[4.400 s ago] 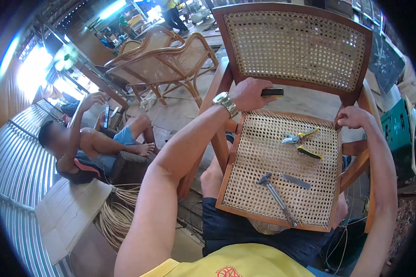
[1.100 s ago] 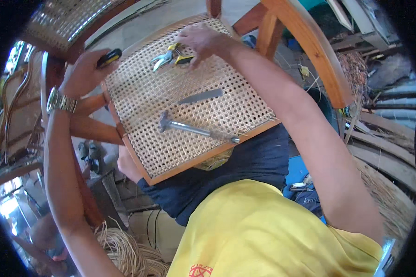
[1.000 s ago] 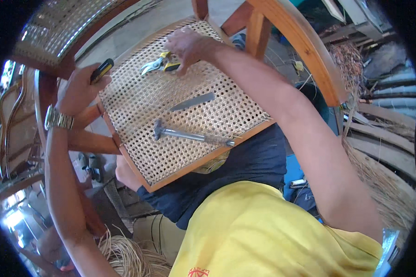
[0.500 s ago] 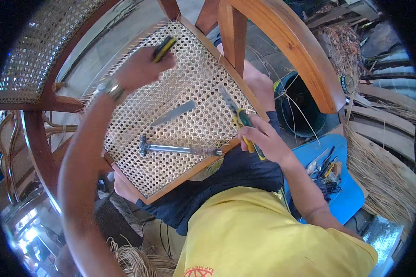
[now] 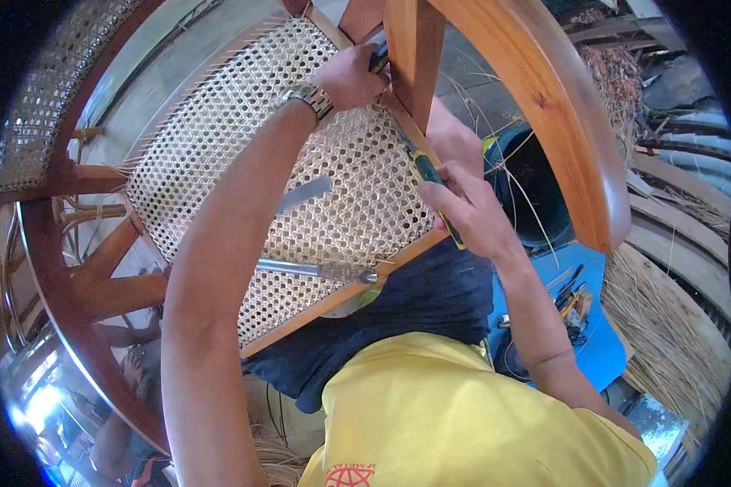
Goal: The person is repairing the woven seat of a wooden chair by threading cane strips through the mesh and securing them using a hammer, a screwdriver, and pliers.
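1. At our far left we see the caned backrest (image 5: 32,114), at the edge of view.
2. Next comes the caned seat (image 5: 235,114), set over our lap, its weave spread below and to the left of both hands' fingers.
3. On the weave we have a flat blade (image 5: 304,193) and, nearer us, a hammer (image 5: 317,270); our left forearm (image 5: 219,235) hides part of each.
4. Our left hand (image 5: 351,79) is at the seat's right rail, its fingers curled around a dark tool (image 5: 379,57), mostly hidden, beside the wooden post (image 5: 414,65).
5. The shears (image 5: 429,172) slant along that rail; we cannot tell whether their tips touch it.
6. Our right hand (image 5: 468,203) grips their green-and-yellow handles, fingers wrapped around them.
7. Farther right we see a dark bucket (image 5: 536,187).
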A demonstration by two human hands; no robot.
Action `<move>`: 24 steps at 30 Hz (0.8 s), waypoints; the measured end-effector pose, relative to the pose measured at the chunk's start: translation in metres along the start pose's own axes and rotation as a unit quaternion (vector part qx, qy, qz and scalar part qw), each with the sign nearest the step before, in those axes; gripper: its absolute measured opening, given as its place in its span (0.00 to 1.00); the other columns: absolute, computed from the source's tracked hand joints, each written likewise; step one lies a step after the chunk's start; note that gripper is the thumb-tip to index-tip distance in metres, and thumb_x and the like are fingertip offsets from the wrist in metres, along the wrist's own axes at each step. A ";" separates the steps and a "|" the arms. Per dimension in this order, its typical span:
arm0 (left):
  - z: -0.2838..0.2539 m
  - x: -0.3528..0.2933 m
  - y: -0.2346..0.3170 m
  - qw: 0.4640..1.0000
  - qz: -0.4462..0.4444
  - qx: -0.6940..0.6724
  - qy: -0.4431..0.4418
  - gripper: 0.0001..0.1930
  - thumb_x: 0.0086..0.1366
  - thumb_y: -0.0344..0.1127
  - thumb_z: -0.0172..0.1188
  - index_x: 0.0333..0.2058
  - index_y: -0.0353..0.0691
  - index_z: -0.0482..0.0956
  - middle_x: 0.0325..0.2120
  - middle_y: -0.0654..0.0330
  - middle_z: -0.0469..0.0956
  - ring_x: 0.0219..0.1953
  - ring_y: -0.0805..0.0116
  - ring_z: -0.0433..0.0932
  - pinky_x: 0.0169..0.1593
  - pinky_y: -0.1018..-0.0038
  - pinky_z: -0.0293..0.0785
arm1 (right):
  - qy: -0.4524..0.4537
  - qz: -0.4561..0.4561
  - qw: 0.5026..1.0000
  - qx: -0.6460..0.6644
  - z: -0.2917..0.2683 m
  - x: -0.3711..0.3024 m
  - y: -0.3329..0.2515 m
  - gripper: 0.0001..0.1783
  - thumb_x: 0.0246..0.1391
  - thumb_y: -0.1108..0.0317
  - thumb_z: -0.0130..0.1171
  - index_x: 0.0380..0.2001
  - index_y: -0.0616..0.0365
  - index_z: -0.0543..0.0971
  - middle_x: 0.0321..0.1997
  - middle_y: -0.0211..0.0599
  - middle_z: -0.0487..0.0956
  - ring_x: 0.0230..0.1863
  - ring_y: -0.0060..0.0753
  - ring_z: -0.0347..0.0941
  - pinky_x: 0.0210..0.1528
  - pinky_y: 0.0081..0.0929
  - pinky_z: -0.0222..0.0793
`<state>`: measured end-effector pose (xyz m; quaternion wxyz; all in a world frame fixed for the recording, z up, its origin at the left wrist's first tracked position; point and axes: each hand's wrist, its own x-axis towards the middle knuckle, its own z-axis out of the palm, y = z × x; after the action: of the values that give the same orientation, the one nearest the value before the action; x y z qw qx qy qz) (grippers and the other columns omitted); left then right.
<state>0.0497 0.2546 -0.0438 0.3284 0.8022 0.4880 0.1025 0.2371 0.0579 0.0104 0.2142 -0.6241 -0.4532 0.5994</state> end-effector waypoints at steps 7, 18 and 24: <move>0.007 0.018 -0.027 0.987 0.156 -0.031 0.018 0.26 0.56 0.38 0.64 0.55 0.45 0.76 0.40 0.45 0.84 0.45 0.47 0.83 0.51 0.58 0.78 | 0.037 -0.042 0.998 0.008 0.006 0.017 -0.009 0.20 0.60 0.57 0.61 0.42 0.66 0.78 0.29 0.30 0.76 0.27 0.18 0.71 0.29 0.20 0.67; -0.008 0.009 -0.019 0.941 -0.056 -0.327 -0.069 0.19 0.51 0.38 0.75 0.41 0.40 0.84 0.31 0.66 0.83 0.32 0.74 0.78 0.40 0.75 0.75 | 0.034 0.029 0.999 -0.019 0.006 0.027 -0.023 0.19 0.61 0.57 0.60 0.40 0.67 0.79 0.28 0.33 0.75 0.26 0.20 0.71 0.26 0.23 0.68; 0.009 0.020 -0.048 0.932 -0.036 -0.359 -0.041 0.19 0.48 0.36 0.77 0.40 0.40 0.84 0.31 0.65 0.83 0.33 0.73 0.79 0.42 0.75 0.75 | 0.016 0.020 0.999 -0.031 0.015 0.021 -0.037 0.20 0.62 0.51 0.60 0.33 0.59 0.76 0.26 0.29 0.74 0.24 0.19 0.72 0.27 0.19 0.67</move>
<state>0.0304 0.2826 -0.0840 0.6178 0.6160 0.4336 0.2255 0.2091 0.0894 0.0259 0.1898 -0.6488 -0.4553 0.5794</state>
